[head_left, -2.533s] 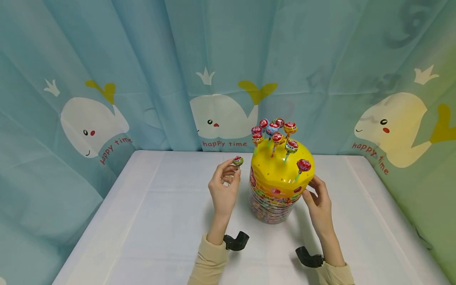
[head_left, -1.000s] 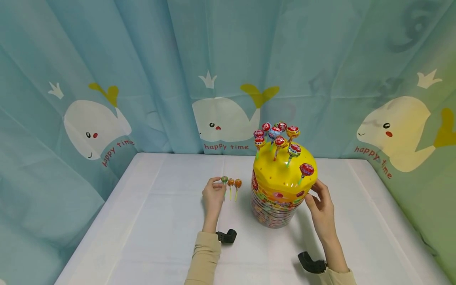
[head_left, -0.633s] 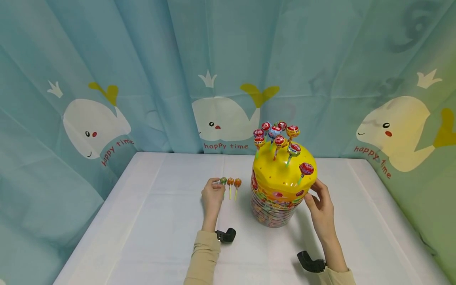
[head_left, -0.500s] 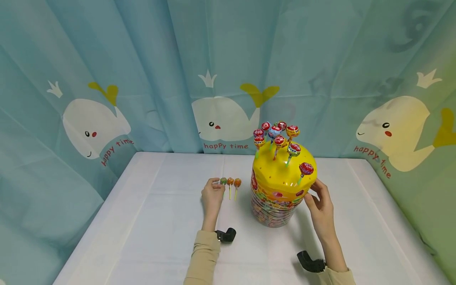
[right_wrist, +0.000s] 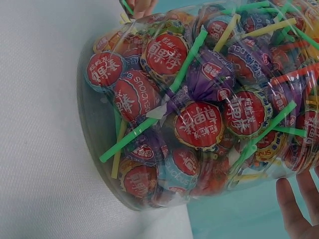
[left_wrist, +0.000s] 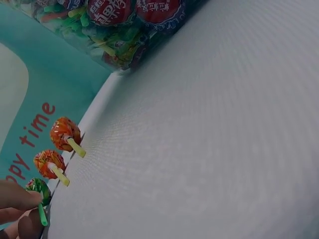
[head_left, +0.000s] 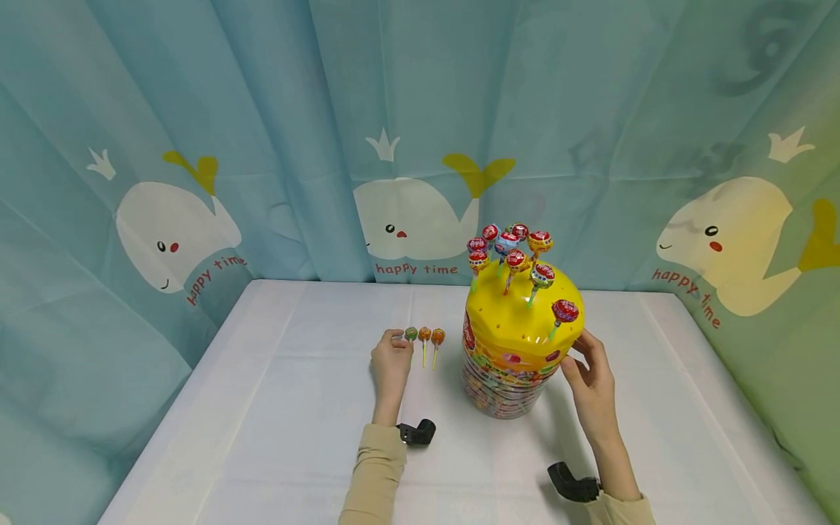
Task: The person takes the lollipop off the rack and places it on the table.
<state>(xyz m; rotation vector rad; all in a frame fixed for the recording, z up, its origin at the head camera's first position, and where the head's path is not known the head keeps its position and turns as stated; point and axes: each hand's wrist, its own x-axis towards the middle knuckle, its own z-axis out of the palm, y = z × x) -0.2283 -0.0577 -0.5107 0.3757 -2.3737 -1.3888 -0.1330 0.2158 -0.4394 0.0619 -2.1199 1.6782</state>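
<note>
In the head view my left hand (head_left: 391, 364) is low at the table, left of centre. Its thumb and fingers pinch the stick of a green-wrapped lollipop (left_wrist: 39, 188), as the left wrist view shows up close. Two orange lollipops with yellow sticks lie in a row to its right: a middle orange lollipop (head_left: 424, 335) and an outer orange lollipop (head_left: 437, 336). A big clear jar (right_wrist: 199, 124) full of wrapped lollipops stands upright under a yellow lid (head_left: 495, 313). My right hand (head_left: 593, 386) rests spread fingers against the jar's right side, near the lid.
Several lollipops stand upright in holes of the lid, among them a red-and-purple lollipop (head_left: 565, 311) near its right edge. A white cloth covers the table (head_left: 295, 437). Behind it hangs a blue curtain (head_left: 282, 95) with whale prints.
The left hand has come down and left from beside the jar, bringing the green lollipop into line with the two orange ones. Over the last half second little moves; the right hand stays at the jar.
</note>
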